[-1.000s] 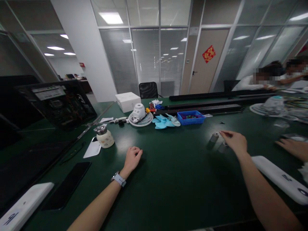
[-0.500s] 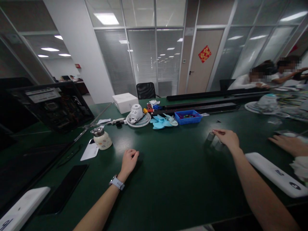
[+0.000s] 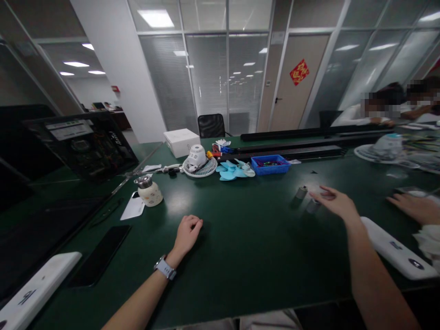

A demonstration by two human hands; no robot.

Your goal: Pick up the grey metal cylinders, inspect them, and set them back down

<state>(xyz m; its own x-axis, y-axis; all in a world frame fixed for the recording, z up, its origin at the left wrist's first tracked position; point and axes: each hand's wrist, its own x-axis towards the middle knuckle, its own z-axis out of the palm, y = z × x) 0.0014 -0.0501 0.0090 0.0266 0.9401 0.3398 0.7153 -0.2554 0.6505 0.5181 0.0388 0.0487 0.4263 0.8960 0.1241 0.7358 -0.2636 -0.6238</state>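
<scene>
Our right hand [image 3: 338, 201] is open, fingers spread, just beside two grey cylinders [image 3: 302, 192] on the green table [image 3: 247, 256]. A careless brush could topple them and send them rolling. Our left hand [image 3: 187, 231] rests curled and empty.

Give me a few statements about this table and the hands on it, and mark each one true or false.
1. The left hand rests curled on the green table. True.
2. The right hand holds the blue tray. False: it is open beside two small grey cylinders; the tray lies farther off.
3. A watch sits on the left wrist. True.
4. The cream flask lies tipped over. False: it stands upright.
</scene>
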